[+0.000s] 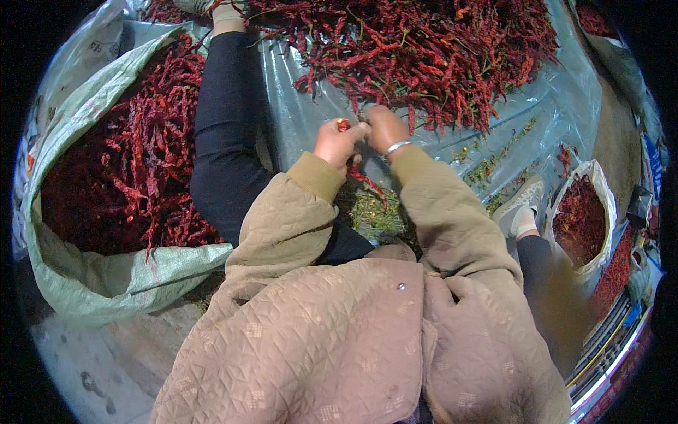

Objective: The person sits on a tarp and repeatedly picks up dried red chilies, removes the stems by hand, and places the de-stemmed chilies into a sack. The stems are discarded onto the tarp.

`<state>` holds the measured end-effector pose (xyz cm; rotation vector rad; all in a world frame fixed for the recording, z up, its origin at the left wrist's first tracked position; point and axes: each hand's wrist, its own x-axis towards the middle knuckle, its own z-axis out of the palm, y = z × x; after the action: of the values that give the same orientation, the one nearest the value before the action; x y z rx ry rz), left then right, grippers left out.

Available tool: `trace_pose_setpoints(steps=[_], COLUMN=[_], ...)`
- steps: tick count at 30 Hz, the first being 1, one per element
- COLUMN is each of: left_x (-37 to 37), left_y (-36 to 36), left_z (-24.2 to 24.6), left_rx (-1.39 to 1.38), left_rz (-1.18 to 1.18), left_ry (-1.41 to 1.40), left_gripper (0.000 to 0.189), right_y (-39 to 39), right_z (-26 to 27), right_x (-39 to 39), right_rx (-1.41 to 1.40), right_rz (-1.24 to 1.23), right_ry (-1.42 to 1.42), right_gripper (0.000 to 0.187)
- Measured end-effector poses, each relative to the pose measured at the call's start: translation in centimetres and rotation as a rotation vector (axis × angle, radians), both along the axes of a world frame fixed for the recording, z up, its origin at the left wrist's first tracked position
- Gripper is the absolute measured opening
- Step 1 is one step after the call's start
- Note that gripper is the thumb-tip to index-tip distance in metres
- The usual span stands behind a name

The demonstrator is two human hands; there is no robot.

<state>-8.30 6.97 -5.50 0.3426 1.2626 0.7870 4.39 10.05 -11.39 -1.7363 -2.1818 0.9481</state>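
My left hand (pixel 336 140) is closed around dried red chili peppers. One held chili (pixel 368 183) hangs out below the palm, and a bit of red shows above the index finger. Thumb-side, it meets my right hand (pixel 385 130), which wears a silver bangle (pixel 397 147). The right fingertips are bent down and hidden, so what they pinch cannot be made out. Both hands are at the near edge of a large heap of dried red chilies (pixel 418 58) on a clear plastic sheet (pixel 296 100). Under the hands lies a small pile of green stems and seeds (pixel 376 212).
At left, a wide-open pale green woven sack (pixel 132 281) holds many dried chilies (pixel 159 143). A smaller white sack (pixel 609 204) of chili pieces stands at right, beside my shoe (pixel 522 204). Stem scraps (pixel 490 167) are strewn over the sheet. Concrete floor (pixel 100 365) shows at lower left.
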Motion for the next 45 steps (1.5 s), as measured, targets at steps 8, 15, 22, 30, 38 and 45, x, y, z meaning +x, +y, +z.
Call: trace_pose_setpoints(steps=[8, 15, 22, 30, 38, 45], left_x=[0.9, 1.7, 2.3, 2.4, 2.1, 2.3], left_y=[1.0, 0.6, 0.0, -0.1, -0.2, 0.2], left_z=[-1.4, -0.4, -0.8, -2.2, -1.2, 1.8], left_rx=[0.022, 0.121, 0.377, 0.532, 0.625, 0.973], left_rz=[0.091, -0.030, -0.093, -0.281, -0.426, -0.456], left_ry=[-0.162, -0.115, 0.041, 0.505, 0.657, 0.439], left_gripper=[0.010, 0.009, 0.014, 0.019, 0.018, 0.012], right_y=[-3.0, -3.9, 0.0, 0.5, -0.7, -1.0], right_z=[6.2, 8.4, 7.7, 6.0, 6.3, 7.6], right_x=[5.7, 5.9, 4.6, 5.2, 3.6, 5.4], right_rx=[-0.265, -0.488, -0.319, -0.516, 0.347, -0.695], right_rz=[0.051, 0.269, -0.234, -0.426, 0.114, -0.486], right_ry=[0.340, 0.443, 0.600, 0.561, 0.247, 1.277], right_gripper=[0.026, 0.018, 0.028, 0.030, 0.014, 0.009])
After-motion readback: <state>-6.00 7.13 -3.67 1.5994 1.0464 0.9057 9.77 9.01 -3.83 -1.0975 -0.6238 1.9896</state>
